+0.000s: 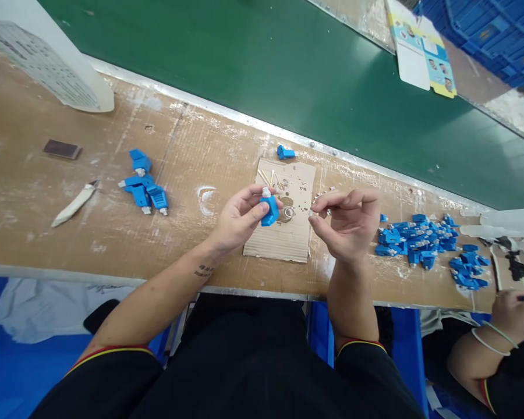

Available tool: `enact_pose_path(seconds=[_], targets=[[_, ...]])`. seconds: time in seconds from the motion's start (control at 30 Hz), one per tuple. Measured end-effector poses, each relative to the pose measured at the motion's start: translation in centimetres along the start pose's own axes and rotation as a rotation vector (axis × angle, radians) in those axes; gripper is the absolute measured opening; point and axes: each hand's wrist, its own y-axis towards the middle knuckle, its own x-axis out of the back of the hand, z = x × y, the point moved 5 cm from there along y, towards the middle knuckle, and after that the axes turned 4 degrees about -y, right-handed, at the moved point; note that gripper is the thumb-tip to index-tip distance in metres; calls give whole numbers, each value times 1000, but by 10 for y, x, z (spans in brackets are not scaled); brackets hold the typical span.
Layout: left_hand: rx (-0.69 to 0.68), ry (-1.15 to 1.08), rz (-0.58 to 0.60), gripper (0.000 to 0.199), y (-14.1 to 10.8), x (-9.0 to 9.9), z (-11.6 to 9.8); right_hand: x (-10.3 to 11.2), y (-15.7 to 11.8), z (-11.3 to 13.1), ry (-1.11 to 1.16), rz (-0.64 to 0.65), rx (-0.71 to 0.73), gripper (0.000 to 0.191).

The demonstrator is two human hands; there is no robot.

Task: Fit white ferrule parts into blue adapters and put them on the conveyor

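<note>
The worktop (105,244) carries a cardboard sheet (276,248) and runs on to a near edge just on the person's side of it. Right of the sheet lies a heap of blue parts (428,233); well to its left, a smaller blue cluster (140,181), with room to move between. The right hand (351,224) is raised beside the sheet's right edge, the left hand (238,218) at its left side. The left thumb and fingers grip a blue housing (269,216) above the sheet, long axis near to far, pale tip (266,192) away from the person. The right thumb and forefinger pinch a tiny pale piece (311,213) near the sheet's right edge, apart from the housing, which lies leftward across the sheet.
</note>
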Motion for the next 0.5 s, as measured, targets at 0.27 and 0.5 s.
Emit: enact_pose_path(seconds=[0.27, 0.5], targets=[[-63, 164, 38, 49, -5, -6, 3, -35, -15, -6, 224, -92, -51, 41], [135, -38, 152, 43, -8, -13, 8, -36, -23, -11, 215, -127, -69, 42]])
